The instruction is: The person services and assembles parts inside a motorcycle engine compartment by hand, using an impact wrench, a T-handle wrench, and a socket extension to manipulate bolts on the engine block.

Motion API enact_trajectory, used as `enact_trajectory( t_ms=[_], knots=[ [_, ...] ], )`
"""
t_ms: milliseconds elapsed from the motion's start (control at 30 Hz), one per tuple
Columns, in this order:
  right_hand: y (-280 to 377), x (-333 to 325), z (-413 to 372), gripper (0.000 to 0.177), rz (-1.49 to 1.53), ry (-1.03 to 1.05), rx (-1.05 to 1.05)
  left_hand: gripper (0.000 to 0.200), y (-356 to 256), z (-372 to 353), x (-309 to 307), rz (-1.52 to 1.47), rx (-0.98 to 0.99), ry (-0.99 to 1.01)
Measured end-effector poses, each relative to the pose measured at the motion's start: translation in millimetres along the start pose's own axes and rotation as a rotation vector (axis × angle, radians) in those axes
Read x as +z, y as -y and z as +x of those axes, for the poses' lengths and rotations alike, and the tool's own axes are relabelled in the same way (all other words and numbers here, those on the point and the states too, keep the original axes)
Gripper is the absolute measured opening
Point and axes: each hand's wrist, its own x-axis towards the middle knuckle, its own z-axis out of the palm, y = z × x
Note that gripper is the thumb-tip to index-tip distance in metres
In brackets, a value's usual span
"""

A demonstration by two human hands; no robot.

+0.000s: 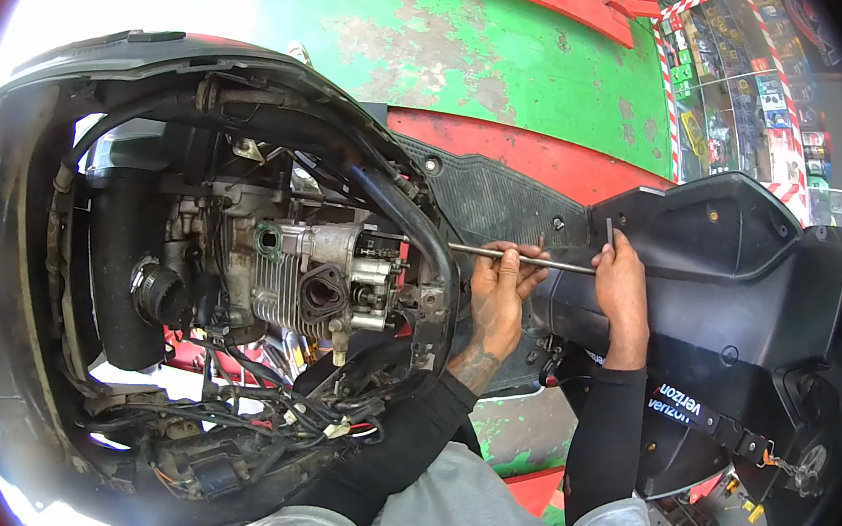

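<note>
A long metal T-handle wrench [569, 267] lies nearly level across the view, over the scooter's floorboard. My right hand [623, 291] is closed around its crossbar, and one end of the bar sticks up past my fingers. Around the middle of the shaft, my left hand [501, 300] pinches with thumb and fingers. The shaft's left end passes at the frame tube [430, 239] toward the engine's cylinder head [371, 284]; whether its tip touches a bolt is hidden. The finned cylinder [276, 290] and an open port [323, 294] with a dark gasket are exposed.
Bundled wires [277, 421] run along the near side of the frame. A black air duct [125, 267] with a clamp stands at the left. Beyond the scooter are a worn green lift platform [499, 59] and a display case [736, 100] of parts.
</note>
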Motion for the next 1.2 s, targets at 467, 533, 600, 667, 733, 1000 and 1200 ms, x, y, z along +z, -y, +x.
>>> enact_trajectory(
  t_ms=[467, 533, 600, 667, 733, 1000, 1200],
  knots=[
    [-1, -50, -13, 0.055, 1.167, 0.327, 0.214, 0.019, -9, -6, 17, 0.029, 0.051, -0.094],
    [-2, -36, -18, 0.057, 1.267, 0.237, 0.210, 0.020, -9, -2, 15, 0.042, 0.058, -0.104],
    [-8, -27, -23, 0.058, 1.223, 0.242, 0.211, 0.020, -8, 0, 13, 0.052, 0.071, -0.117],
    [-7, -23, -25, 0.059, 1.141, 0.213, 0.248, 0.020, -6, 0, 10, 0.096, 0.046, -0.133],
    [-6, -25, -25, 0.059, 1.106, 0.210, 0.260, 0.020, -4, -1, 9, 0.092, 0.055, -0.123],
    [1, -31, -27, 0.057, 0.997, 0.166, 0.240, 0.020, -1, -4, 9, 0.049, 0.046, -0.096],
    [-3, -27, -23, 0.059, 0.999, 0.170, 0.230, 0.020, -4, -4, 10, 0.044, 0.025, -0.123]
  ],
)
